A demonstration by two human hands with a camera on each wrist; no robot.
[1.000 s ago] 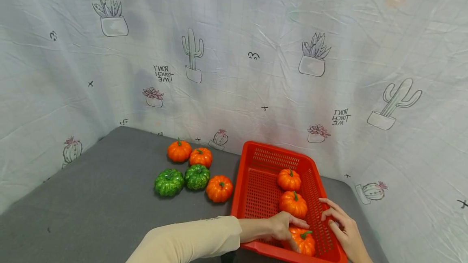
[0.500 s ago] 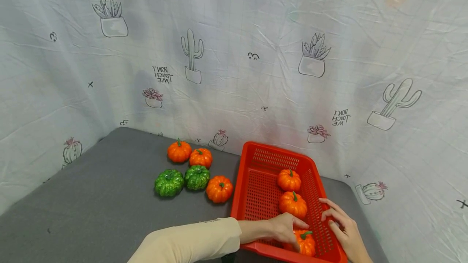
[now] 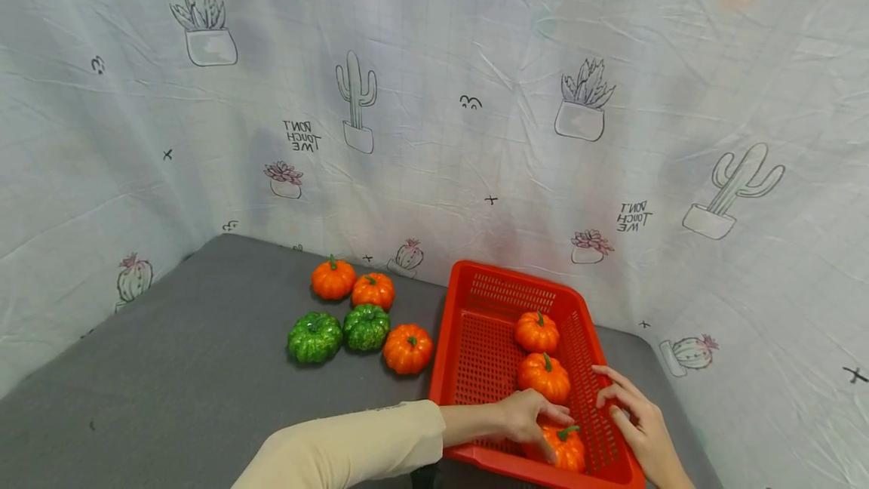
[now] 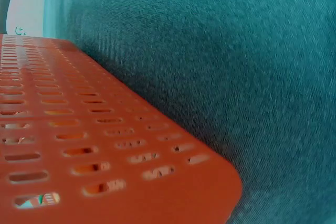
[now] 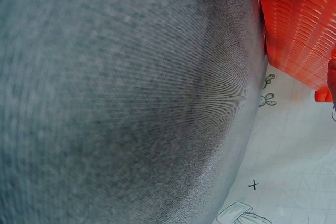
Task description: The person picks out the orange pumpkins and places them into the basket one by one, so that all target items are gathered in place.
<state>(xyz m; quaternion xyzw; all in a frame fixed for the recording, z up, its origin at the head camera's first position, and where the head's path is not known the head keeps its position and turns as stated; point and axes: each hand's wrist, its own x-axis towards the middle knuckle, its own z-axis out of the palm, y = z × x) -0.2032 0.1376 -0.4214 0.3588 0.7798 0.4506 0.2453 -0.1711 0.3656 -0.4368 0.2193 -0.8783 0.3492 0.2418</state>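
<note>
In the head view, my left hand [image 3: 526, 419] reaches across into the red plastic basket [image 3: 443, 368] and grips the nearest orange pumpkin [image 3: 569, 450], fingers and thumb on either side of its body. The pumpkin's green stem points up to the right, and its left side is hidden by the hand. Two more orange pumpkins, a middle one [image 3: 545, 378] and a far one [image 3: 537, 332], line the basket's right side. My right hand [image 3: 641, 429] holds the right rim with fingers bent over it. The left wrist view shows the slotted basket wall [image 4: 63, 145] from outside.
Left of the basket on the grey tabletop [image 3: 170, 368] stand two green pumpkins, one larger [image 3: 314, 338] and one smaller [image 3: 366, 327]. Three orange ones, at the back [image 3: 333, 279], beside it [image 3: 373, 290] and nearer the basket [image 3: 408, 349], surround them. A printed curtain [image 3: 421, 134] rises behind.
My left fingers shift slightly on the nearest pumpkin inside the basket. The right hand, the basket and the other pumpkins stay where they were.
</note>
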